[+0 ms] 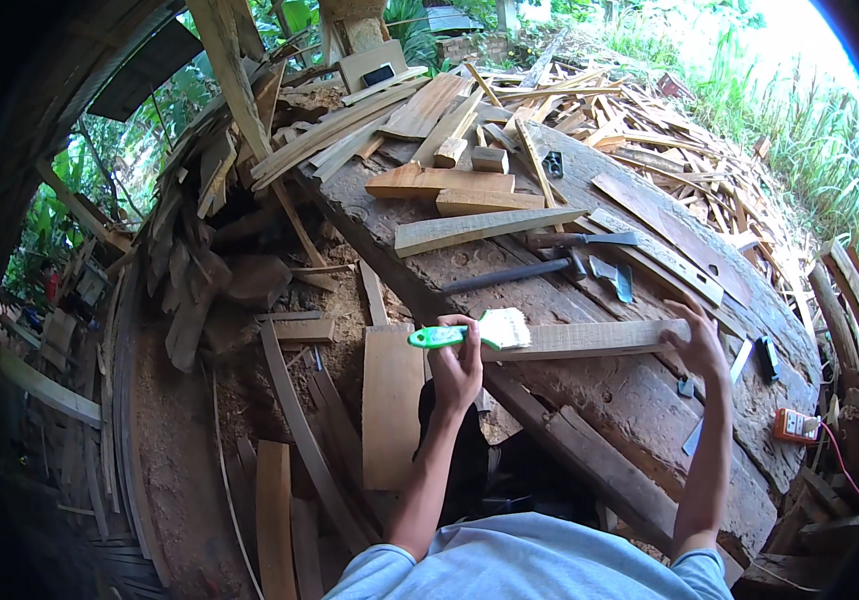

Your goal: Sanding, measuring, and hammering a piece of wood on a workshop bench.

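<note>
My left hand (458, 372) is closed around a paintbrush with a green handle and white bristles (506, 329). The bristles lie over the left end of a pale wooden strip (590, 341), which spans the gap between my hands above the thick plank bench. At the strip's other end my right hand (702, 348) grips it, with thumb and fingers at the tip. Beyond the strip a hammer (520, 274) rests on the bench. Near its head are a chisel-like tool (590, 240) and a flat teal-coloured piece (618, 281).
Cut wood blocks (480, 200) and a tapered piece (480, 230) sit farther back on the bench (640, 440). An orange-and-white power socket (797, 425) with a red cord stands at right. Scrap wood (670, 140) is heaped behind. Boards (393, 400) lean at left.
</note>
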Motion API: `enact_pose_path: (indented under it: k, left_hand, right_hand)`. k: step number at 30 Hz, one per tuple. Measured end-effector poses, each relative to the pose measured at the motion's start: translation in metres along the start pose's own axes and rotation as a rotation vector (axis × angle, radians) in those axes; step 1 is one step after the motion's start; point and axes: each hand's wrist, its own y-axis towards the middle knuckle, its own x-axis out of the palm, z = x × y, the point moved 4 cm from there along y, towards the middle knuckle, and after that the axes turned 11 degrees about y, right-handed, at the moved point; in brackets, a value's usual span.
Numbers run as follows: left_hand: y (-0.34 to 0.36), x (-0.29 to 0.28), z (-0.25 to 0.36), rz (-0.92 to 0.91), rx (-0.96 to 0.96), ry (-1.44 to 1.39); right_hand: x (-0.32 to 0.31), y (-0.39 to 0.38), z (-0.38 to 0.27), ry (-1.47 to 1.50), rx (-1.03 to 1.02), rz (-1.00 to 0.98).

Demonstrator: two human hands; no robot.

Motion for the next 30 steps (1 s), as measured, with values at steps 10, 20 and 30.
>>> enact_pose_path:
  k: [10, 20, 30]
  left_hand:
    - [0.026, 0.046, 0.048, -0.111, 0.394, 0.091]
    - [0.000, 0.144, 0.090, -0.405, 0.531, -0.024]
    - [0.115, -0.020, 0.006, -0.189, 0.252, 0.493]
  right_hand:
    - [0.014, -0.028, 0.010, 0.102, -0.158, 0.163]
    - [0.061, -0.054, -0.036, 0.377, -0.219, 0.205]
    - [0.067, -0.047, -0.015, 0.419, -0.150, 0.187]
